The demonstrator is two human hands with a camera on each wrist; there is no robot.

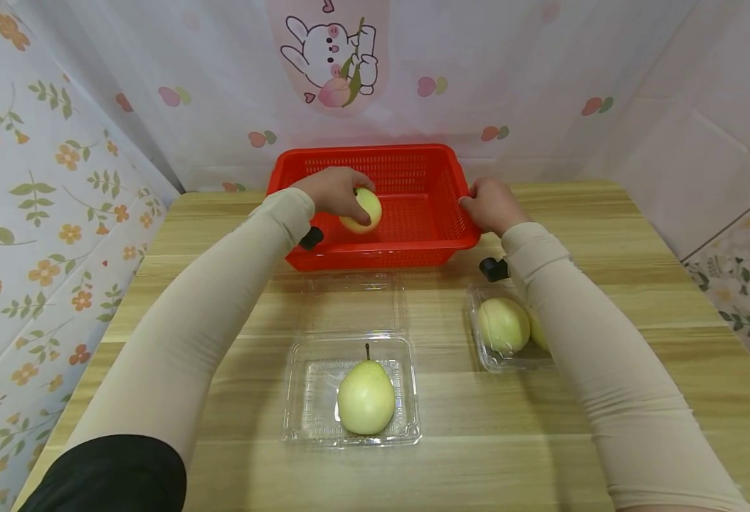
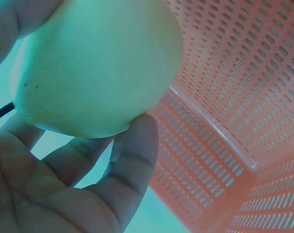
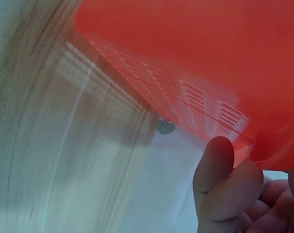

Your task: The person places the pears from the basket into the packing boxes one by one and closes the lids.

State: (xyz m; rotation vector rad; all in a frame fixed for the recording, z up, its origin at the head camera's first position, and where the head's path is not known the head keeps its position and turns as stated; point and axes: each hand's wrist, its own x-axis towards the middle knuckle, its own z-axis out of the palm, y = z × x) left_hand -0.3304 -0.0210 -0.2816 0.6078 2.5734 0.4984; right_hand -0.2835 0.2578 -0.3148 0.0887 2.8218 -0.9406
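Observation:
My left hand point(image 1: 335, 192) grips a pale yellow-green pear point(image 1: 366, 210) over the left part of a red plastic basket point(image 1: 375, 257). In the left wrist view the fingers curl round the pear point(image 2: 103, 68), and its dark stem sticks out at the left. At the basket's right rim, my right hand point(image 1: 492, 205) pinches the edge; the right wrist view shows bent fingers point(image 3: 220, 160) against the red wall. Nearer the front, another pear point(image 1: 366, 398) with an upright stem sits in an open clear plastic box point(image 1: 311, 427), whose lid point(image 1: 349, 306) lies folded back toward the basket.
To the right, a second clear box point(image 1: 492, 361) holds pears point(image 1: 504, 326), partly hidden by my right forearm. Everything stands on a wooden table point(image 1: 458, 448). A printed curtain point(image 1: 221, 85) hangs right behind the basket, with a flowered cloth point(image 1: 48, 235) on the left.

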